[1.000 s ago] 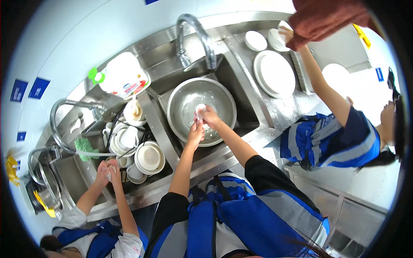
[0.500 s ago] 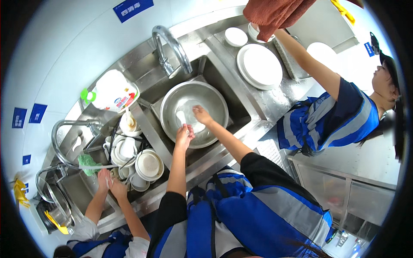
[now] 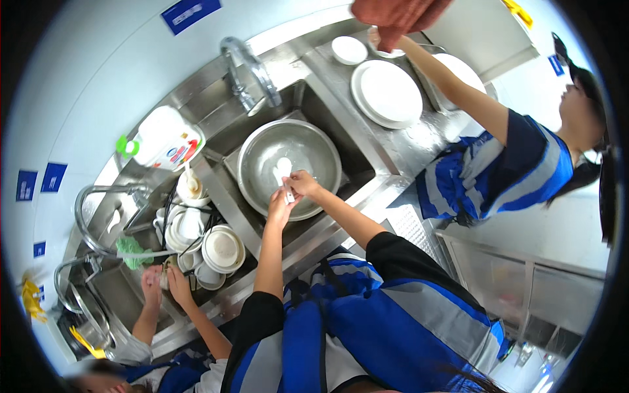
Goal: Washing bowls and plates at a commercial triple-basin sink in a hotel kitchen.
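A white soup spoon (image 3: 284,166) is held over a wide steel bowl (image 3: 255,141), its rounded end pointing away from me. My left hand (image 3: 280,208) is closed round the lower part of its handle. The fingers of my right hand (image 3: 303,185) close on the same handle from the right side. Whether a second spoon lies against it I cannot make out. The steel bowl stands in the sink basin (image 3: 357,180), under the curved tap (image 3: 252,65), and a little liquid seems to lie in it.
Left of my basin, cups and plates (image 3: 223,249) pile up beside a co-worker's hands (image 3: 164,281). A white jug with a green cap (image 3: 167,137) stands behind them. On the right counter are stacked white plates (image 3: 390,95) and a bowl (image 3: 349,50); another person's arm holds a brown-red cloth (image 3: 400,16).
My right hand has moved left and down from over the bowl to my left hand, and now grips the spoon too. The co-worker's hands on the left have moved slightly apart.
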The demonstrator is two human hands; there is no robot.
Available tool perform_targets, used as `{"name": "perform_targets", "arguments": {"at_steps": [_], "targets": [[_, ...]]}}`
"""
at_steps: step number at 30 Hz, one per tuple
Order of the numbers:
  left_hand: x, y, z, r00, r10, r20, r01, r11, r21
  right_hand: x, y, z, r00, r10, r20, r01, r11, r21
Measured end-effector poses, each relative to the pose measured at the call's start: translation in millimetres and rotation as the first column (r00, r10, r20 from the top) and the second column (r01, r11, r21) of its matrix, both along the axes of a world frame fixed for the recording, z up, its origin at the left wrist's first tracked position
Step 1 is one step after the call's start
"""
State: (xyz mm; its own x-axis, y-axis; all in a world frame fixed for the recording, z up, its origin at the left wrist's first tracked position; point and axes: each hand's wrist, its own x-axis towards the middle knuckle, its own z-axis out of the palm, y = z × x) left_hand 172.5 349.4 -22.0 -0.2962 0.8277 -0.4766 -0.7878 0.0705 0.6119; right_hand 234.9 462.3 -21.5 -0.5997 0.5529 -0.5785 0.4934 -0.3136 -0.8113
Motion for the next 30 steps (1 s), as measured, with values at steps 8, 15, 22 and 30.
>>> {"name": "perform_targets", "arguments": {"at_steps": [8, 15, 22, 30], "targets": [[-4, -9, -4, 0.853, -0.201, -0.482, -0.073, 0.868, -0.490, 12, 12, 15, 0.980, -0.190, -0.060, 0.199, 0.927, 0.317], [-14, 2, -9, 0.929, -0.280, -0.244, 0.067, 0.772, -0.632, 31, -8, 9, 0.972, -0.181, 0.153, 0.147, 0.967, 0.208], [-12, -1, -18, 0.871, -0.280, -0.403, 0.037, 0.857, -0.514, 31, 5, 19, 0.979, -0.026, 0.201, -0.030, 0.961, 0.273], [-7, -10, -17, 0.895, -0.256, -0.364, 0.072, 0.891, -0.449, 33, -1, 12, 0.993, -0.064, 0.095, 0.039, 0.968, 0.249]]}}
